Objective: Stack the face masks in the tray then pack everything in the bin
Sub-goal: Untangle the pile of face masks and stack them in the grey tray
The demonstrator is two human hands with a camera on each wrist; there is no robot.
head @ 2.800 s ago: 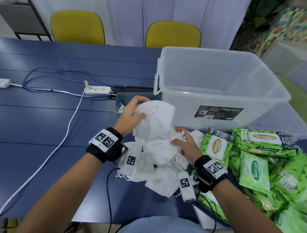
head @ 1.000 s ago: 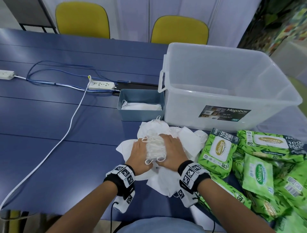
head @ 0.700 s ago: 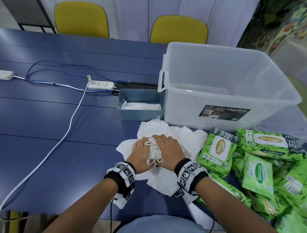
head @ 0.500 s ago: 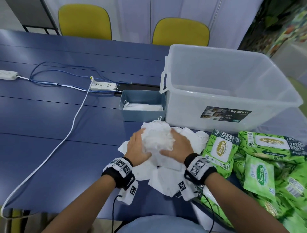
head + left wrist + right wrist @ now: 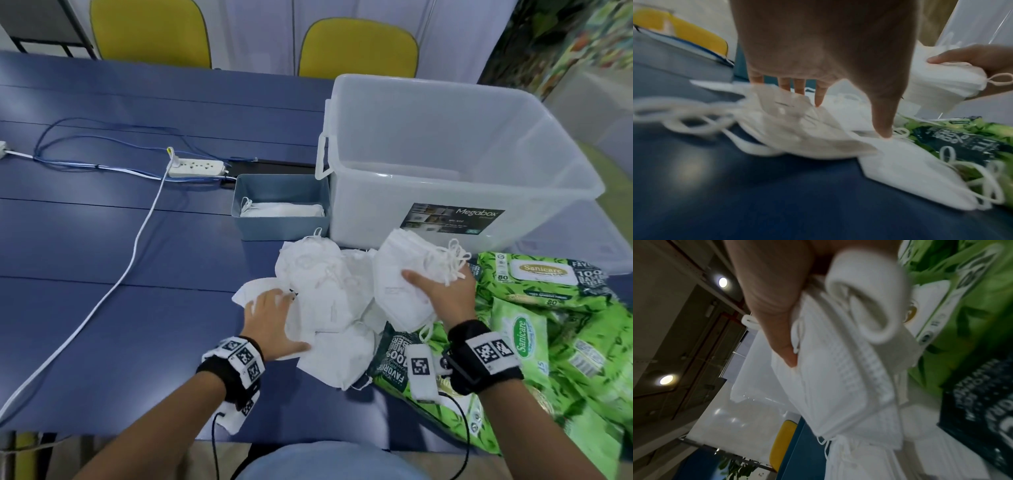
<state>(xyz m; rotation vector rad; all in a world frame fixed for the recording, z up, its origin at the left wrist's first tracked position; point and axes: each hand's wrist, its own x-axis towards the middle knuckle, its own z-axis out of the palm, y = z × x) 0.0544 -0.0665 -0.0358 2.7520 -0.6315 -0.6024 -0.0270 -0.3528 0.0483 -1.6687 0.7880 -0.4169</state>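
Mask stack [image 5: 407, 274] now lifted rightward, hands apart.

An office or meeting room is showing here. Yellow chairs [image 5: 150, 32] are lining a long blue counter [image 5: 102, 240]. A power strip [image 5: 197, 168] is lying on it.

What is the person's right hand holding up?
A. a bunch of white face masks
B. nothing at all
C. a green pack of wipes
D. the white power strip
A. The right hand grips a stack of white face masks lifted above the loose pile of masks, their ear loops dangling by the fingers; the wipes packs lie untouched on the table beside it.
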